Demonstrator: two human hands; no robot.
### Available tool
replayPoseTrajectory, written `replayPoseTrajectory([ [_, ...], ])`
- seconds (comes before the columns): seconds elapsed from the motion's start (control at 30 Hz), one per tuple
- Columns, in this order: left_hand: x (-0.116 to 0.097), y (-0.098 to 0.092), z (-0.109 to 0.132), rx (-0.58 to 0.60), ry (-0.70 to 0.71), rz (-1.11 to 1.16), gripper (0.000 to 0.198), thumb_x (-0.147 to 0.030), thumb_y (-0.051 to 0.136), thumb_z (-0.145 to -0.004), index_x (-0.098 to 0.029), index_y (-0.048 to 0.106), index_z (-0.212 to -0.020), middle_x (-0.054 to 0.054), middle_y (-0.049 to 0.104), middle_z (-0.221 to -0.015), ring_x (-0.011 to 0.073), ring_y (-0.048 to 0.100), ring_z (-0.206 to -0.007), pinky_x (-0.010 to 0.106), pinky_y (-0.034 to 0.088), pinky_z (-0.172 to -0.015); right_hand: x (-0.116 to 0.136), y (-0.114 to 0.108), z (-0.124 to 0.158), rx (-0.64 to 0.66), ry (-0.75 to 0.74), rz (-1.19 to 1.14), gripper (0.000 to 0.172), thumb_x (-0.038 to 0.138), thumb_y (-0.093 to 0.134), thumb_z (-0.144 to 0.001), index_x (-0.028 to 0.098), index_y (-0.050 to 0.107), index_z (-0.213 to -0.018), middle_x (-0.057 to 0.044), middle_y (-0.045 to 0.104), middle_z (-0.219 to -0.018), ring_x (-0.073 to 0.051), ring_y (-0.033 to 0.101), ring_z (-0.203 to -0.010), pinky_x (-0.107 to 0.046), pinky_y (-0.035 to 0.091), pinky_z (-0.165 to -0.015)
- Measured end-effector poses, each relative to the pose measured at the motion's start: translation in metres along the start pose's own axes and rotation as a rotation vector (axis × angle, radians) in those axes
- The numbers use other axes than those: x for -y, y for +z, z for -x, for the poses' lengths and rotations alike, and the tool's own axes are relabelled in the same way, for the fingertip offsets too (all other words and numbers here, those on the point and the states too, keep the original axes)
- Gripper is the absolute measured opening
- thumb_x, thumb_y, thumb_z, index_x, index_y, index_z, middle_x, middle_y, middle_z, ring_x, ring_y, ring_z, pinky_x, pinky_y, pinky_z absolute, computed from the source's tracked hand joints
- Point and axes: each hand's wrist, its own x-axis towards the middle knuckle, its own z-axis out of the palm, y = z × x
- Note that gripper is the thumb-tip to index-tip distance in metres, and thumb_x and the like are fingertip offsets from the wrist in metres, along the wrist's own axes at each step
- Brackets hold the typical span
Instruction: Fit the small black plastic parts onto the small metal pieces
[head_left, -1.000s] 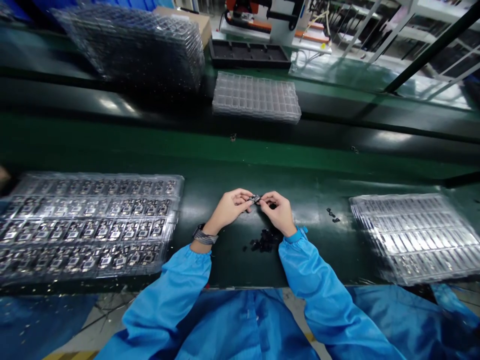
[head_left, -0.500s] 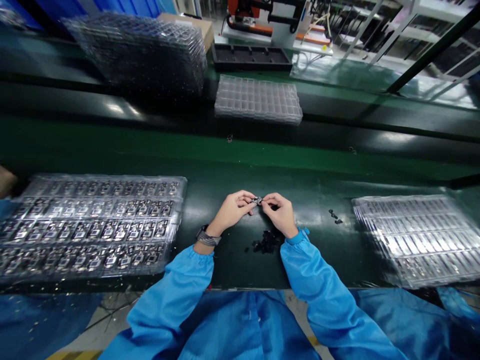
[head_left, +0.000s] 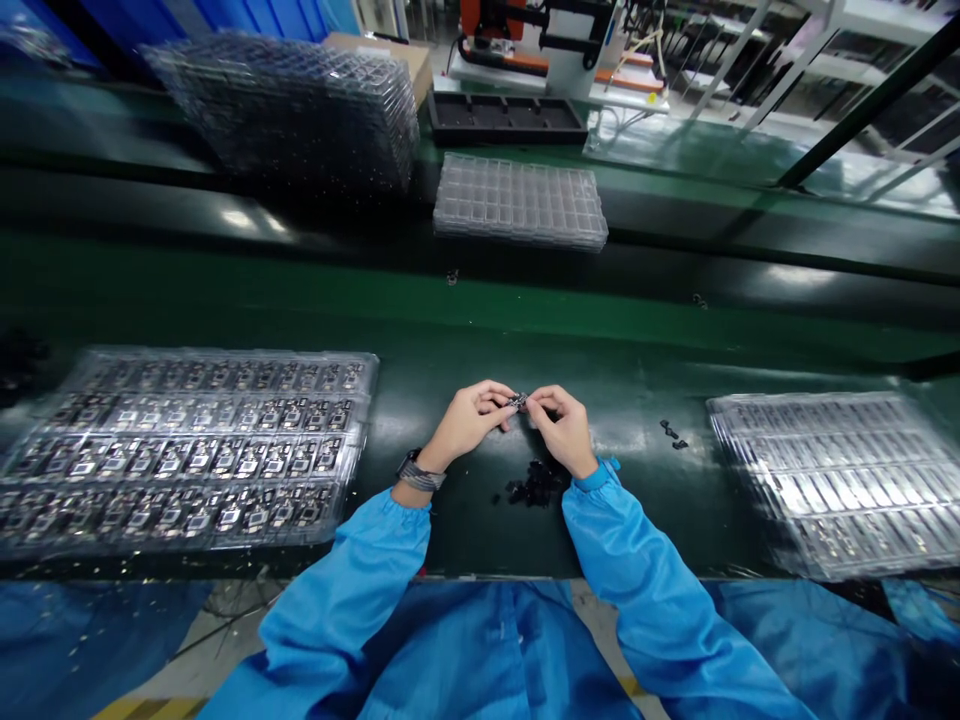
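Observation:
Between my fingertips, over the middle of the dark green bench, is a small circuit board (head_left: 517, 401), mostly covered by the fingers. My left hand (head_left: 477, 418) pinches its left side with thumb and fingers. From the right, my right hand (head_left: 561, 425) is closed at the board's other edge; whether a smaller part sits in that pinch is too small to tell. Below the hands lies a loose pile of small black parts (head_left: 537, 484). A few more black pieces (head_left: 673, 434) rest to the right of my right hand.
A clear tray of circuit boards (head_left: 202, 450) lies at the left, and stacked clear trays (head_left: 832, 480) at the right. Farther back are clear compartment trays (head_left: 521, 200), a black divided tray (head_left: 506, 118) and a tall tray stack (head_left: 300, 115). Small parts (head_left: 452, 277) dot the ledge.
Both hands keep their pinch at nearly the same place, with slight finger movement. The view has shifted a little. At the far left edge, another person's hand and sleeve have gone out of view.

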Motion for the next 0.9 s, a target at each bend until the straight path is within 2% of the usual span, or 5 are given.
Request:
replayPoseTrajectory([
  [0.17,-0.0010,0.0013,0.0016,0.003,0.021,0.008,0.036,-0.038,0.082,-0.080,-0.013,0.068,-0.103,0.005,0.074,-0.084,0.0149,0.072,-0.065,0.027,0.057,-0.068,0.0014,0.0015,0.0010,-0.016,0.049,-0.137,0.030,0.047,0.075,-0.087,0.023,0.058,-0.095,-0.004,0.076,-0.077,-0.021,0.074,-0.074,-0.031,0.056,-0.069],
  [0.23,-0.0013,0.0017,0.0022,-0.006,0.039,0.013,0.036,-0.037,0.082,-0.080,-0.013,0.068,-0.103,0.005,0.074,-0.084,0.0147,0.072,-0.066,0.027,0.057,-0.068,0.0021,0.0016,0.0007,0.004,0.094,-0.229,0.036,0.050,0.077,-0.086,0.024,0.056,-0.098,-0.003,0.076,-0.076,-0.021,0.075,-0.073,-0.031,0.056,-0.068],
  [0.33,-0.0018,0.0027,0.0029,-0.022,0.061,0.023,0.035,-0.036,0.083,-0.080,-0.014,0.068,-0.103,0.005,0.074,-0.085,0.0145,0.071,-0.066,0.027,0.057,-0.067,0.0032,0.0010,-0.0005,0.064,0.133,-0.292,0.035,0.053,0.077,-0.085,0.023,0.059,-0.093,-0.002,0.075,-0.073,-0.020,0.073,-0.070,-0.031,0.056,-0.067],
  [0.47,-0.0022,0.0044,0.0033,-0.040,0.082,0.010,0.033,-0.034,0.082,-0.080,-0.014,0.068,-0.102,0.006,0.075,-0.085,0.0144,0.071,-0.065,0.026,0.056,-0.065,0.0041,0.0007,-0.0012,0.095,0.143,-0.295,0.035,0.053,0.077,-0.085,0.021,0.063,-0.086,-0.002,0.073,-0.073,-0.018,0.070,-0.067,-0.031,0.055,-0.066],
  [0.9,-0.0059,0.0047,0.0054,-0.048,0.066,-0.027,0.033,-0.035,0.082,-0.079,-0.014,0.069,-0.100,0.005,0.075,-0.081,0.0160,0.072,-0.065,0.028,0.058,-0.066,0.0080,0.0016,0.0000,0.032,0.107,-0.271,0.036,0.053,0.079,-0.083,0.021,0.066,-0.086,-0.003,0.071,-0.074,-0.017,0.066,-0.067,-0.031,0.056,-0.067],
])
